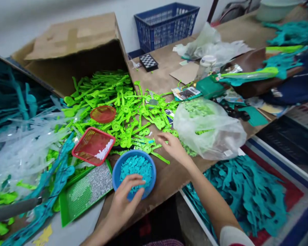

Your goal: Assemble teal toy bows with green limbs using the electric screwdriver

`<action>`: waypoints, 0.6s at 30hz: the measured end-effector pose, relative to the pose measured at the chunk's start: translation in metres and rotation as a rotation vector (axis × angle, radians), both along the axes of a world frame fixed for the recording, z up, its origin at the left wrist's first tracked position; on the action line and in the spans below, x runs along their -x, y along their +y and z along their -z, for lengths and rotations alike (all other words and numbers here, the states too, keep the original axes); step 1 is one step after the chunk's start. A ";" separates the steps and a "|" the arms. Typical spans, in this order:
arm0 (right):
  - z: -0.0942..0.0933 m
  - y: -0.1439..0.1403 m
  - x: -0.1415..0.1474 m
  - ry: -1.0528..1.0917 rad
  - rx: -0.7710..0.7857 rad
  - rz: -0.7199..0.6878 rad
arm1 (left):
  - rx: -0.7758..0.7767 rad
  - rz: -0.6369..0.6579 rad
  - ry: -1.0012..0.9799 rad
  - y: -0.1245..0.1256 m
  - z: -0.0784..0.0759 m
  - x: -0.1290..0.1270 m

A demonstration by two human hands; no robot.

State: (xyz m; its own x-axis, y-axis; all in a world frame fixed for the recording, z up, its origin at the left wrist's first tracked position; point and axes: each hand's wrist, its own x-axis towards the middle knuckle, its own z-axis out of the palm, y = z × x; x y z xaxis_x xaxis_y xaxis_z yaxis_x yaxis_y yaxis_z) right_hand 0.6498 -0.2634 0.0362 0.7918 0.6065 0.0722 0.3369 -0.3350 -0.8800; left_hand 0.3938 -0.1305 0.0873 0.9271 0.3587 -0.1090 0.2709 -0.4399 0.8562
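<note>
My left hand (125,196) hovers over the near side of a round blue bowl (115,171), its fingers curved and the thumb apart from them. Small turquoise plastic pieces (136,167) fill much of the bowl. Nothing shows clearly between those fingers. To the right of the bowl, my right hand (174,147) reaches over the table with fingers stretched out. It is close to the edge of a heap of bright green plastic parts (128,116) and to a clear plastic bag (215,136) holding lighter green pieces.
A cardboard box (74,37) lies open behind the heap. Red baskets (86,143) and a green tray (65,208) of silvery bits stand left. A blue crate (166,25) is at the back. Turquoise parts (243,194) fill a container at lower right.
</note>
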 end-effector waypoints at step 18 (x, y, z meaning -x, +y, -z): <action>0.033 0.064 -0.057 0.078 0.254 -0.198 | -0.410 0.175 0.148 0.104 0.068 -0.346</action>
State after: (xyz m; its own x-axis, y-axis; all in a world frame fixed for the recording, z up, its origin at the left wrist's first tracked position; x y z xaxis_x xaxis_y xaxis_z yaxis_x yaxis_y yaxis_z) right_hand 0.7071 -0.1994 0.0029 0.6542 0.7397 -0.1574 0.3520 -0.4820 -0.8023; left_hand 0.7397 -0.0264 0.0197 0.9627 0.2392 -0.1265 0.2683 -0.7835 0.5604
